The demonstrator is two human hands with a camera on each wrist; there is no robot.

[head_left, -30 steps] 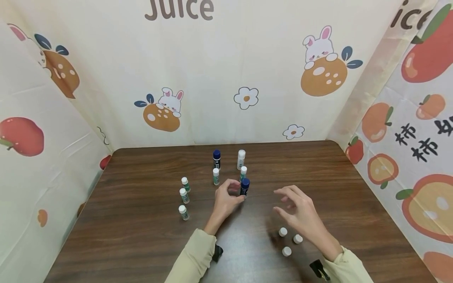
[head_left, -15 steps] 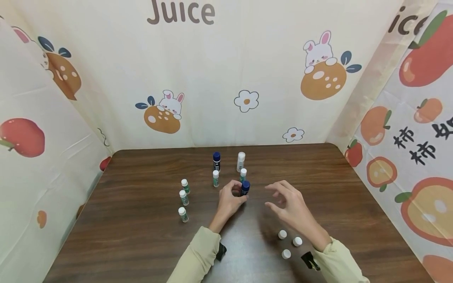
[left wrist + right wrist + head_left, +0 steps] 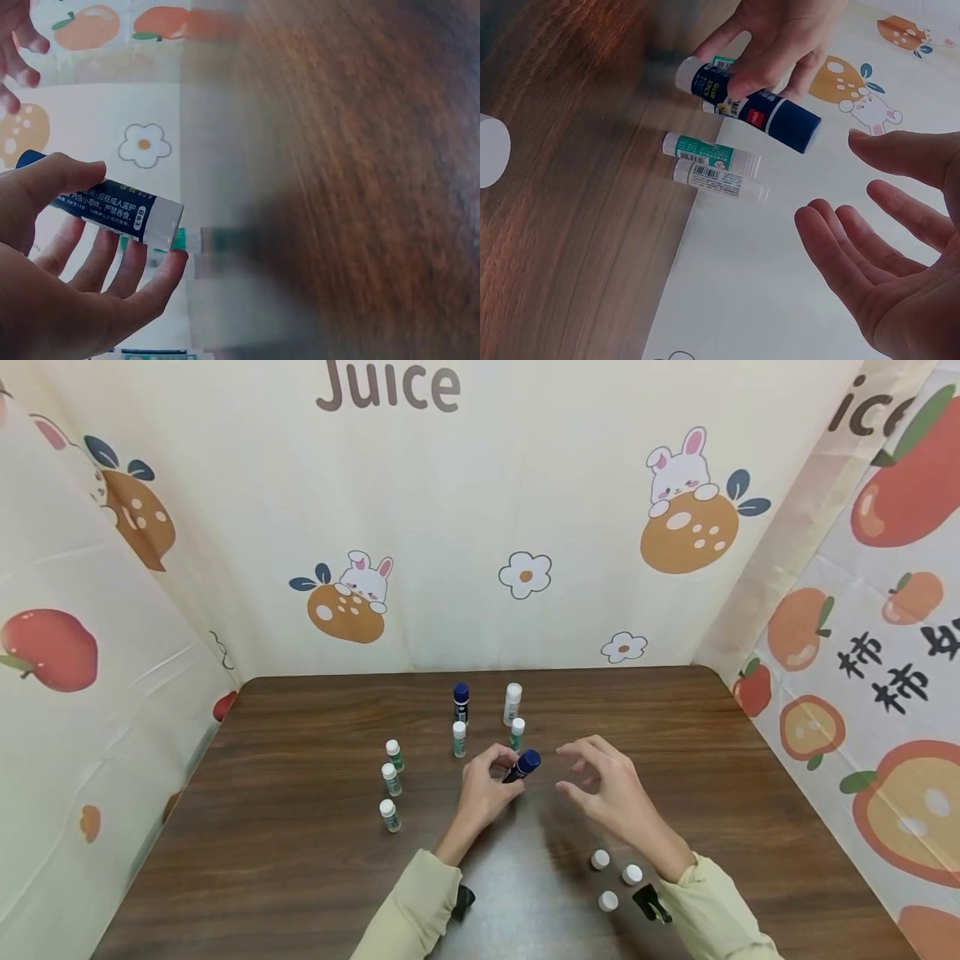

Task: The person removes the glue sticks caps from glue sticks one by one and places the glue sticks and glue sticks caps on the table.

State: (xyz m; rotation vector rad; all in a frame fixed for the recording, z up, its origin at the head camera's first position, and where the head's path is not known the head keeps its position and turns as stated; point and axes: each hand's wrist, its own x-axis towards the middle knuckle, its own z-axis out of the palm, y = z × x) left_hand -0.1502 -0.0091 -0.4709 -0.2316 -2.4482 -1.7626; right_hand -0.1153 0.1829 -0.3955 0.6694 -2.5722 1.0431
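My left hand (image 3: 483,787) pinches a navy-capped glue stick (image 3: 525,764) between thumb and fingers. It tilts, its cap leaning right toward my other hand. The left wrist view shows its white base end (image 3: 162,223) by my fingertips. My right hand (image 3: 618,793) hovers to the right, fingers loosely bent and apart from the stick, with nothing in its grasp. Behind the held stick stand a small green-labelled stick (image 3: 517,735) and a taller white one (image 3: 512,702). Another navy glue stick (image 3: 461,700) stands further left, behind a second green-labelled stick (image 3: 459,740).
On the left of the wooden table (image 3: 300,877), three small white-capped sticks (image 3: 391,779) stand in a column. Three short white cylinders (image 3: 608,902) sit near my right forearm. Printed cloth (image 3: 442,610) encloses the back and sides.
The held glue stick has gone from upright to tilted, its cap swinging right. My right hand has moved left, closer to it.
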